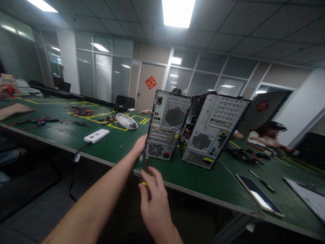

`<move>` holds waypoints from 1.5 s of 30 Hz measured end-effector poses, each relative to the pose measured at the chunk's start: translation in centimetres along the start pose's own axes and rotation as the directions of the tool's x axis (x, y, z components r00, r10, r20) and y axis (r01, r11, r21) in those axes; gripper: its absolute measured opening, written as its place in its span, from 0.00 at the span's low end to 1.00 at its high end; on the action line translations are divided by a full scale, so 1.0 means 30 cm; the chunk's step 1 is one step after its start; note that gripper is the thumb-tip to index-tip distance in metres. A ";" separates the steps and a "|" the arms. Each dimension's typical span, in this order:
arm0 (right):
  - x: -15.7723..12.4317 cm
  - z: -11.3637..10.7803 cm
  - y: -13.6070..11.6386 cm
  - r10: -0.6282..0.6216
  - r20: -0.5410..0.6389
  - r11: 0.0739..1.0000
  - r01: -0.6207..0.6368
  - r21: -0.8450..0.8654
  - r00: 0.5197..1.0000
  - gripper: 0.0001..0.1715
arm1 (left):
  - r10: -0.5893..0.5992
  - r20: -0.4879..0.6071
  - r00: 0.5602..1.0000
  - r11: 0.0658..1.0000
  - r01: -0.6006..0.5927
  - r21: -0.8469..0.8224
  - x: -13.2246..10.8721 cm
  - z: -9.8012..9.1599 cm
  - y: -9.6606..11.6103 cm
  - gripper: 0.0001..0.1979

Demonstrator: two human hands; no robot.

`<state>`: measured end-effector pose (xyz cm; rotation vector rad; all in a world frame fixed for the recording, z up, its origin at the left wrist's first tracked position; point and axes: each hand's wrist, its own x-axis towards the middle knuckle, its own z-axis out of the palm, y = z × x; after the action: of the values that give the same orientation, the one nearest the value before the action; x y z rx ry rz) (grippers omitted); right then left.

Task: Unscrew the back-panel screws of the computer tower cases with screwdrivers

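Two desktop computer cases stand upright on the green table, their rear panels towards me. My right hand (156,198) grips a screwdriver (145,167) by its black and yellow handle. Its thin shaft points up to the lower left edge of the left computer case (162,134), though contact with a screw is too small to make out. Against that case's left side rests my left hand (140,145), with its fingers mostly hidden behind the metal. The right computer case (209,132) is tilted slightly in view, and cables show along its open side.
Left of the cases lie a white power bank (96,136) with a cable, small screws (120,146) and a clear plastic dish (127,121). A phone (260,195), another screwdriver (262,181) and black cables (245,154) lie to the right. Other people sit around the table.
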<state>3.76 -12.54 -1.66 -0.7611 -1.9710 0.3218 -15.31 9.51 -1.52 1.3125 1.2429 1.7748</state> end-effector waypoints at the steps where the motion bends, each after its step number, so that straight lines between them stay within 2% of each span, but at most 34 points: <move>1: 0.001 -0.001 -0.001 -0.005 -0.002 1.000 0.005 -0.001 1.000 0.24 | -0.001 -0.002 1.000 1.000 0.001 0.002 0.000 0.000 0.000 0.25; 15: 0.010 -0.005 -0.007 -0.021 -0.086 1.000 0.021 -0.009 0.996 0.22 | -0.023 -0.006 1.000 0.999 0.023 -0.044 -0.003 0.007 0.006 0.25; 30: 0.025 -0.007 -0.011 0.018 -0.147 1.000 -0.015 0.019 0.989 0.19 | -0.026 -0.019 1.000 1.000 0.026 0.000 0.002 0.001 -0.003 0.26; 41: 0.040 -0.008 -0.007 0.050 -0.146 0.998 -0.046 0.035 0.988 0.13 | -0.009 -0.007 1.000 1.000 0.009 0.021 -0.011 0.001 0.027 0.25; 45: 0.041 -0.003 -0.006 0.007 -0.112 1.000 -0.006 0.008 0.994 0.15 | -0.020 -0.015 1.000 1.000 0.020 0.001 -0.011 0.004 0.028 0.26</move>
<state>3.35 -11.90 -0.68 -0.7642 -1.8613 0.2842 -15.04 8.95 -0.86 1.2854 1.2608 1.7736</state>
